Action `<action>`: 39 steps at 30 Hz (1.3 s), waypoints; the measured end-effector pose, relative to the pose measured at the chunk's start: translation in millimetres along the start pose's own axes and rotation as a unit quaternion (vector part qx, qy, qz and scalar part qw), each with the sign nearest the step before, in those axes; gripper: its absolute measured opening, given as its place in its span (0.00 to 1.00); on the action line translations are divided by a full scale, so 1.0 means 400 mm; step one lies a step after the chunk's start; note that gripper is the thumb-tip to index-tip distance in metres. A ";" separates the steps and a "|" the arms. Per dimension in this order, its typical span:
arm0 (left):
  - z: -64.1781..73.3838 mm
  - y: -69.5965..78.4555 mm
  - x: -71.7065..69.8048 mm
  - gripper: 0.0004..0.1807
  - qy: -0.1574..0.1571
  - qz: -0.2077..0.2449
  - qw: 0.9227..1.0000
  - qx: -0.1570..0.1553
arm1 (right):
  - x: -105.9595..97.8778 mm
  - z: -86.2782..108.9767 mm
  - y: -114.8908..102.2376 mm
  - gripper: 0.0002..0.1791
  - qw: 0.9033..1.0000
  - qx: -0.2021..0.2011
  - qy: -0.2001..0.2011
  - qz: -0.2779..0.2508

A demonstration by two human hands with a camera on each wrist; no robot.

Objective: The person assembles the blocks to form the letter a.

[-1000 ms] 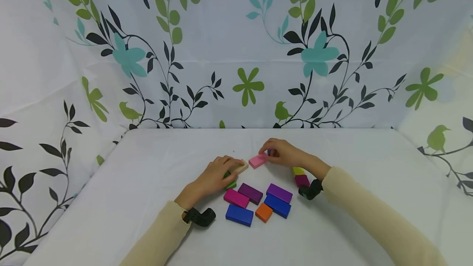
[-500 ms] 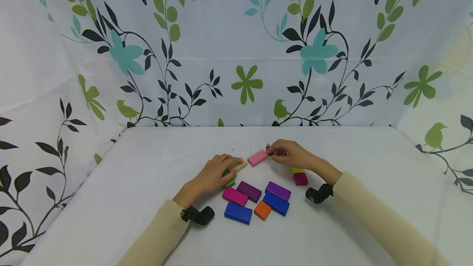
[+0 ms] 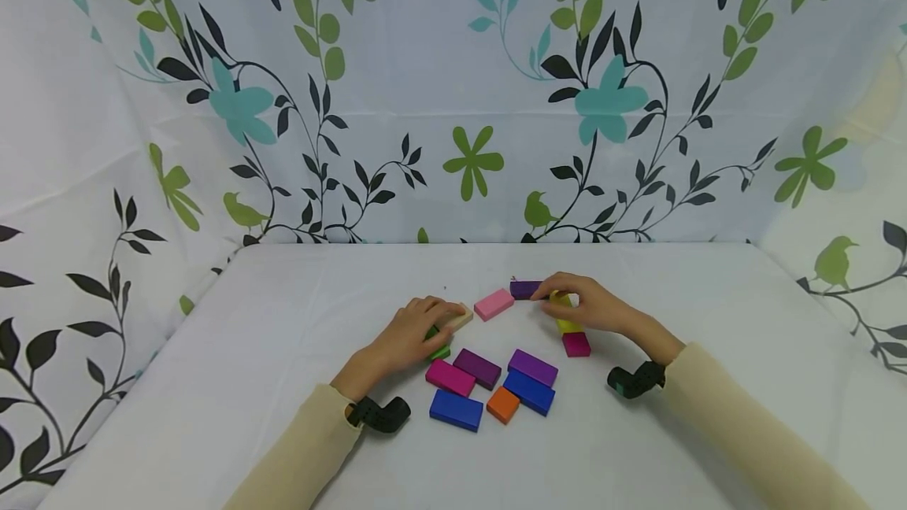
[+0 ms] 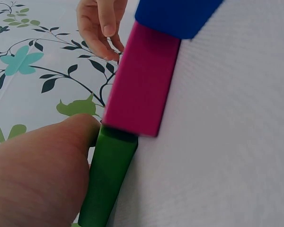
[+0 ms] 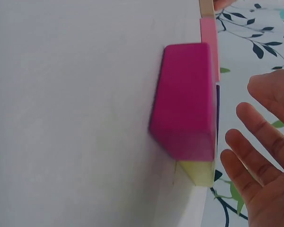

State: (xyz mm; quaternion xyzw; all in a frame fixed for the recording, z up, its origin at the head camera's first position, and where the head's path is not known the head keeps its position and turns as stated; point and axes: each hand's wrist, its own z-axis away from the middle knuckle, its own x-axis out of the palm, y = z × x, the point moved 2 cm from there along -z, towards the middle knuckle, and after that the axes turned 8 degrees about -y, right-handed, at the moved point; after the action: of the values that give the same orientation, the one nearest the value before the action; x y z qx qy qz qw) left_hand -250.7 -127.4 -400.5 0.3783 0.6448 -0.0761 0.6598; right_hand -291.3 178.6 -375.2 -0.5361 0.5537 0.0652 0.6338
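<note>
My left hand [image 3: 407, 333] pinches a plain wooden block [image 3: 464, 317], with the index finger at its far side and the thumb at its near side. The thumb crosses over a green block [image 3: 442, 352], which stands beside the palm in the left wrist view. My right hand [image 3: 591, 304] hovers at a yellow block [image 3: 568, 327], covering part of it, its fingertips near the right end of a dark purple block [image 3: 523, 290]. In the right wrist view its fingers [image 5: 255, 165] are spread and hold nothing. A light pink block [image 3: 494, 304] lies between the wooden and purple blocks.
A magenta block [image 3: 576, 345] adjoins the yellow one. Inside the curve of blocks lie a magenta block [image 3: 450, 378], a plum block [image 3: 478, 367], a violet block [image 3: 533, 367], blue blocks [image 3: 457, 410] and an orange block [image 3: 503, 405]. A patterned curtain [image 3: 397, 101] hangs behind the white table.
My right hand has let go near the pink and purple blocks and drawn back to the right, uncovering most of the purple block. The left hand stays in place.
</note>
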 end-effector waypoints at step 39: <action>-0.011 0.007 -0.011 0.21 -0.034 0.012 0.999 -0.029 | 0.018 0.088 0.092 0.14 0.991 0.084 0.046 -0.095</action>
State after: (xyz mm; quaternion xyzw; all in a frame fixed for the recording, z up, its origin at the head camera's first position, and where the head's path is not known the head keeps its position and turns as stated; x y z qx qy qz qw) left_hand -253.1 -124.7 -394.8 0.3638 0.6197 -0.0624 0.6927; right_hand -291.3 216.9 -409.7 -0.5338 0.5322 -0.0664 0.6538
